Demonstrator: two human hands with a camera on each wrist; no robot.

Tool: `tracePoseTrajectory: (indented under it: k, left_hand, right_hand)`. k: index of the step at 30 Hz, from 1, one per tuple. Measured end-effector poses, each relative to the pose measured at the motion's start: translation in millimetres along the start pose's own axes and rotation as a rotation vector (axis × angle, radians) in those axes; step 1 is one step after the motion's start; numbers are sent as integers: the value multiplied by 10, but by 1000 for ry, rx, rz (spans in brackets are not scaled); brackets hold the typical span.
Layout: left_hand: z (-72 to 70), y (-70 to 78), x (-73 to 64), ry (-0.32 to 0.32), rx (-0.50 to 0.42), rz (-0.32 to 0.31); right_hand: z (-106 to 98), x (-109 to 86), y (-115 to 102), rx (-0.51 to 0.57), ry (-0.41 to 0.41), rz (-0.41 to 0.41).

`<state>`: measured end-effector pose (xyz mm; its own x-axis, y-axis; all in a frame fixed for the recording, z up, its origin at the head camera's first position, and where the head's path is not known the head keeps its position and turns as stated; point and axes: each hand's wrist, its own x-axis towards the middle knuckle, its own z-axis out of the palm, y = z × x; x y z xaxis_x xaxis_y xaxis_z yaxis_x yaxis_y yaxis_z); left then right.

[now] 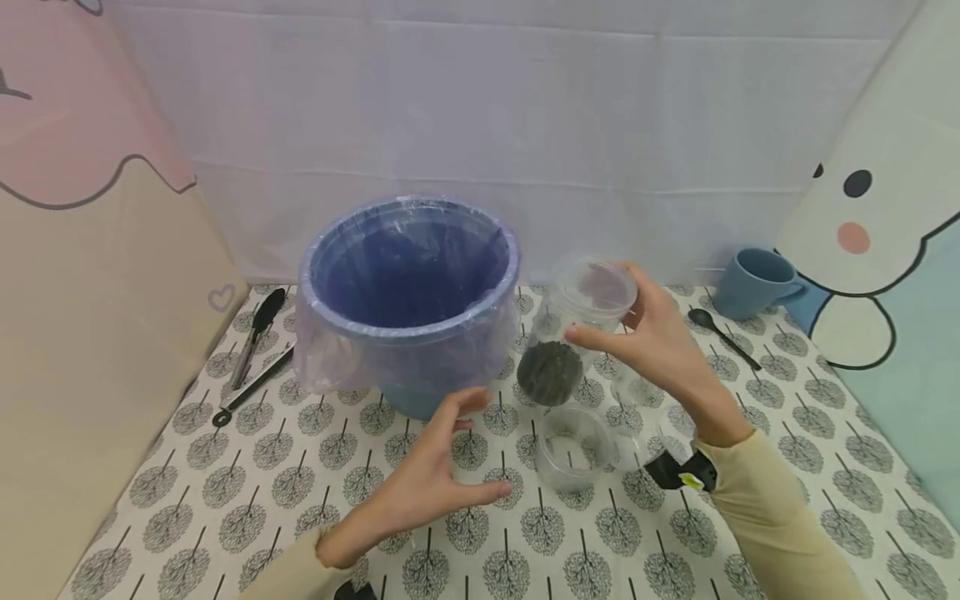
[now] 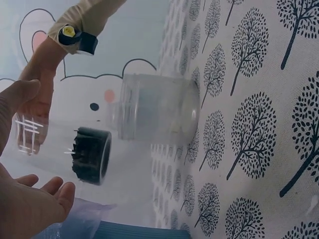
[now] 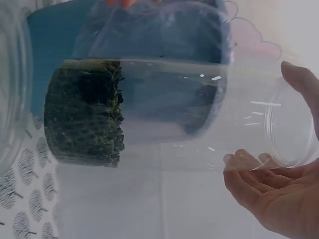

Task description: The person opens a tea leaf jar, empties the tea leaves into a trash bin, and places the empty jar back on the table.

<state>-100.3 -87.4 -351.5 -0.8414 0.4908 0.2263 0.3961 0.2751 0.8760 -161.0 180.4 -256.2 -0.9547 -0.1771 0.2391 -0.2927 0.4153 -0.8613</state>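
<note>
My right hand [image 1: 652,333] grips a tall clear jar [image 1: 553,317] near its top, with the thumb on one side and the fingers on the other. Dark green dried leaves [image 3: 84,114] fill its lower part. The jar is tilted slightly and hangs over the table in the left wrist view. Just below it in the head view stands a shorter clear jar [image 1: 573,454]. My left hand [image 1: 427,475] holds nothing. Its fingers and thumb are spread apart, left of the short jar and in front of the bin.
A blue bin [image 1: 408,335] lined with a translucent bag stands at the back left. Black-tipped tongs [image 1: 255,346] lie left of it. Clear round pieces [image 1: 637,387] lie by the right forearm. A black spoon [image 1: 723,337] and a blue mug [image 1: 750,287] are at the back right.
</note>
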Motion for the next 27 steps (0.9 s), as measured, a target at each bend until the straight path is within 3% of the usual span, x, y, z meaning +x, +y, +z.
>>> tracePoseTrajectory:
  k: [11, 27]
  left_hand:
    - [-81, 48, -34, 31, 1, 57]
    - [-117, 124, -71, 32, -33, 78]
  right_hand:
    - [8, -212, -328, 30, -76, -85]
    - [290, -421, -331, 110, -216, -123]
